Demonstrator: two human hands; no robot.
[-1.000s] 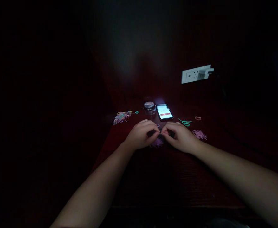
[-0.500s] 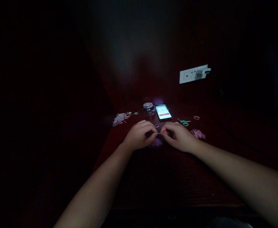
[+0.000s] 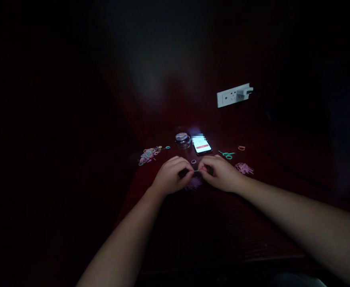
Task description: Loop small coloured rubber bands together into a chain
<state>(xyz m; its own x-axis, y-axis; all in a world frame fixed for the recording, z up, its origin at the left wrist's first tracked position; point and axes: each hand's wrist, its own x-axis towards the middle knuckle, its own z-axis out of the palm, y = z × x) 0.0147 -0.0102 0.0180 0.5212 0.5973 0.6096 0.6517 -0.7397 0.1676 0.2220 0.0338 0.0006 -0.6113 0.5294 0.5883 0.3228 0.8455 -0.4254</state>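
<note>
Pale grey, a thin strip (image 3: 196, 171) spans the small gap between the two hands, its long axis running side to side, roughly along the table's front edge. Left hand (image 3: 174, 175) and right hand (image 3: 220, 173) each pinch one end, thumb against forefinger, so neither is nearer; whether it is a closed band I cannot tell.

A purple pile (image 3: 194, 183) lies just on the near side of the strip, and a small pale ring (image 3: 193, 162) just beyond it. Farther toward the table's back edge sit a lidded clear jar (image 3: 182, 142) and, to its right, a lit phone (image 3: 202, 148). Toward the left edge of the table (image 3: 210, 231) is a mixed-colour pile (image 3: 149, 155); beyond the right hand are a green looped piece (image 3: 228, 155), an orange band (image 3: 241, 148) and a pink pile (image 3: 244, 168).

No brand is legible: the phone shows a red bar, its lettering too small and partly pixelated; the jar lid's print is unreadable.
</note>
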